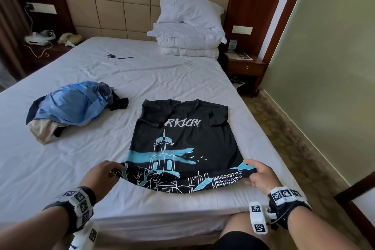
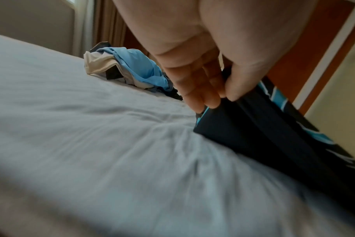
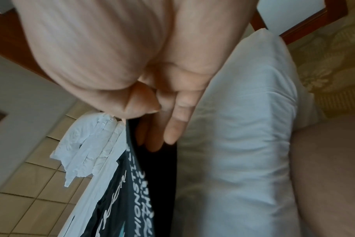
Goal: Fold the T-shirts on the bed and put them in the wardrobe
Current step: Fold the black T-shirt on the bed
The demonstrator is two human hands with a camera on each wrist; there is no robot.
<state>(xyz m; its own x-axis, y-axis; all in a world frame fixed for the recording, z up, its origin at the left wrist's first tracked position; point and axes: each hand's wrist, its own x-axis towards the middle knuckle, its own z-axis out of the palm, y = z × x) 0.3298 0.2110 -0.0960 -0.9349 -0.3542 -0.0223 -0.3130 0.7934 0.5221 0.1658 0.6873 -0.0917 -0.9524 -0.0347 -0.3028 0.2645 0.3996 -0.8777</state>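
Observation:
A black T-shirt (image 1: 182, 140) with a blue tower print lies face up on the white bed (image 1: 60, 168), collar toward the headboard, both sleeves folded inward. My left hand (image 1: 105, 172) pinches the hem's left corner; thumb and fingers (image 2: 211, 97) clamp the black T-shirt (image 2: 253, 128). My right hand (image 1: 258, 176) pinches the hem's right corner, and its fingers (image 3: 170, 126) curl under the T-shirt (image 3: 148, 184). The hem is lifted slightly off the sheet. A heap of other clothes (image 1: 69, 107), blue, beige and black, lies to the left and shows as the heap (image 2: 128, 70) beyond my left hand.
Stacked white pillows (image 1: 188, 32) stand by the padded headboard. A small black device with a cable (image 1: 113, 56) lies on the sheet. Wooden nightstands flank the bed, left (image 1: 50, 46) and right (image 1: 243, 67). Carpeted floor (image 1: 294, 148) runs along the bed's right side. My knee (image 1: 243, 233) is at the bed's foot.

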